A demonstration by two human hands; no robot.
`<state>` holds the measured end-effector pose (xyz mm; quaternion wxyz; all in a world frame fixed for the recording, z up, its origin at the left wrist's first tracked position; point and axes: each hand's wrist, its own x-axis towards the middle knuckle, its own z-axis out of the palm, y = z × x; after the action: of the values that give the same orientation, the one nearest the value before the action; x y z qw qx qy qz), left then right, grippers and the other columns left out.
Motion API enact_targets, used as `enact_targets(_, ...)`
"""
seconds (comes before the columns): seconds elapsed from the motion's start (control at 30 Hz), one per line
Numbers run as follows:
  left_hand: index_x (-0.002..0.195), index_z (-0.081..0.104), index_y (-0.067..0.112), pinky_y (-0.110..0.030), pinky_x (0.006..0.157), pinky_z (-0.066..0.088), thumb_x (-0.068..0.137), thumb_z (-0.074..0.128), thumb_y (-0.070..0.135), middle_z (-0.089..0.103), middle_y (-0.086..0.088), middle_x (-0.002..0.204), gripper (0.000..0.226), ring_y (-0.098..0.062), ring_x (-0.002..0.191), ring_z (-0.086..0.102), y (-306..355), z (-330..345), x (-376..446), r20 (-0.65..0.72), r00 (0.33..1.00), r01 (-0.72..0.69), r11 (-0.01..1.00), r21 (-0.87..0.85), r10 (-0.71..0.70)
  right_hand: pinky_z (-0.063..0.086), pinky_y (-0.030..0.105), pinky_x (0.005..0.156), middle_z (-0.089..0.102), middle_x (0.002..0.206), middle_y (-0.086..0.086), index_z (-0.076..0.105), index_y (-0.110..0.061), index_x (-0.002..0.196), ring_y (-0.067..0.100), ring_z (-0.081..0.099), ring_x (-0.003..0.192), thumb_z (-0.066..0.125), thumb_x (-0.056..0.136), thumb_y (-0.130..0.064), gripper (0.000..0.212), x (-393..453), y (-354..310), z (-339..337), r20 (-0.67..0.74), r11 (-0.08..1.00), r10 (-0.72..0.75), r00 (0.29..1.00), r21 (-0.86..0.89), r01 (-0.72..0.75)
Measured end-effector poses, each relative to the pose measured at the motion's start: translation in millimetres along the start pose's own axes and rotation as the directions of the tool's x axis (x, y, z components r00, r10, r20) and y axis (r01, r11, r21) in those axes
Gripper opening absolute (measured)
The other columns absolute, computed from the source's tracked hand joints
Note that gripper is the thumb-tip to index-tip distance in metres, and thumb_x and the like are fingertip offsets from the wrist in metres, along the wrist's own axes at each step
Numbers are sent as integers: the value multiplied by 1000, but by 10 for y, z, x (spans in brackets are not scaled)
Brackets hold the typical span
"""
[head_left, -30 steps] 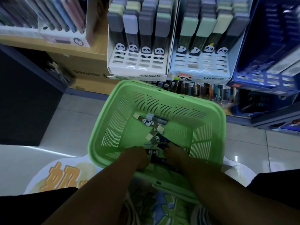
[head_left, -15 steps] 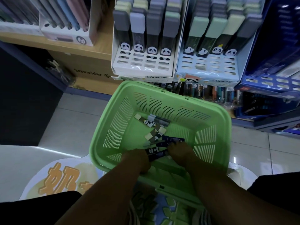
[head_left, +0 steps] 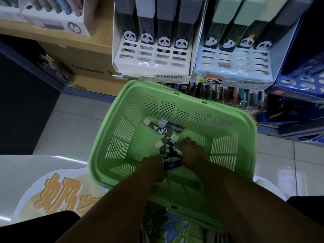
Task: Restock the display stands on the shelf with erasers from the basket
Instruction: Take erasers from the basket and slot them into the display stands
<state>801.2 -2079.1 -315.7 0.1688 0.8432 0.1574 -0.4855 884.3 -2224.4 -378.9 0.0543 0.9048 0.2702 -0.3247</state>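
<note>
A green plastic basket (head_left: 112, 130) sits in front of me, below the shelf. Several panda-print erasers (head_left: 164, 129) lie loose on its floor. My left hand (head_left: 153, 166) is low in the basket's near side, fingers curled round a few dark erasers (head_left: 172, 164). My right hand (head_left: 192, 151) is beside it, fingers curled down onto the same bundle at the edge of the pile. On the shelf stand a white display stand (head_left: 150, 58) and a light blue display stand (head_left: 233, 67), each holding upright rows of panda erasers.
A dark blue display box (head_left: 301, 81) stands to the right of the stands. A pen box (head_left: 57, 20) sits on the wooden shelf at the left. Pens hang under the shelf edge behind the basket. Tiled floor lies to the left and right.
My right hand has moved forward into the eraser pile. My left hand stays at the near side holding erasers. The view has tilted up slightly toward the shelf.
</note>
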Motion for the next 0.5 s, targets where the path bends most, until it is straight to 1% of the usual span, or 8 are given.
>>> enact_targets(0.07,145,44,14,-40,107,43,99,54,32,50,-12,143,51,-29,128,51,72,13,29,47,999,-20,1000,-1,20,49,40,78,43,132,14,43,-5,134,30,51,112,77,82,-24,64,35,-20,11,-14,997,-6,1000,-72,5)
enact_targets(0.13,150,39,15,-40,112,38,100,51,31,46,-11,147,53,-29,132,48,154,35,52,102,994,-39,999,29,36,49,39,78,42,134,14,41,-4,136,29,47,117,74,83,-23,65,48,-39,48,-17,993,-12,1000,-114,10)
enact_targets(0.2,152,35,15,-39,113,36,101,49,31,44,-11,149,55,-29,133,47,202,68,94,134,991,-26,998,57,19,47,38,78,43,133,13,38,-6,137,29,45,119,73,82,-25,67,61,-37,78,-23,988,-20,1000,-151,17)
enact_targets(0.27,150,37,9,-38,111,38,101,50,29,45,-13,147,55,-29,131,48,234,55,86,145,989,-4,999,51,-3,44,38,85,42,134,12,35,-8,138,29,43,122,73,81,-30,71,71,-24,80,-24,983,-42,999,-180,37)
enact_targets(0.33,149,37,7,-38,111,40,101,51,27,45,-14,147,54,-30,131,49,261,49,69,145,989,2,1000,15,-4,39,42,99,42,136,13,34,-9,139,30,40,125,71,82,-35,72,68,7,102,-21,979,-52,998,-197,47)
enact_targets(0.37,150,37,7,-39,111,40,101,52,26,45,-15,147,55,-31,131,48,268,43,55,145,989,2,1000,-2,-2,35,43,103,42,136,13,35,-9,138,31,40,125,69,83,-36,70,61,18,114,-22,980,-50,999,-192,45)
enact_targets(0.4,150,37,7,-39,110,41,100,54,27,44,-15,148,56,-31,132,48,276,39,33,147,989,6,1000,-22,-2,35,44,104,43,136,14,36,-9,138,31,40,125,68,85,-36,68,49,26,130,-23,984,-38,999,-177,34)
enact_targets(0.5,151,36,7,-39,108,44,100,56,28,45,-16,149,59,-31,131,49,276,31,17,171,985,13,998,-58,-3,42,41,95,46,134,14,37,-9,136,32,47,120,68,86,-32,64,19,28,124,0,997,-12,1000,-74,12)
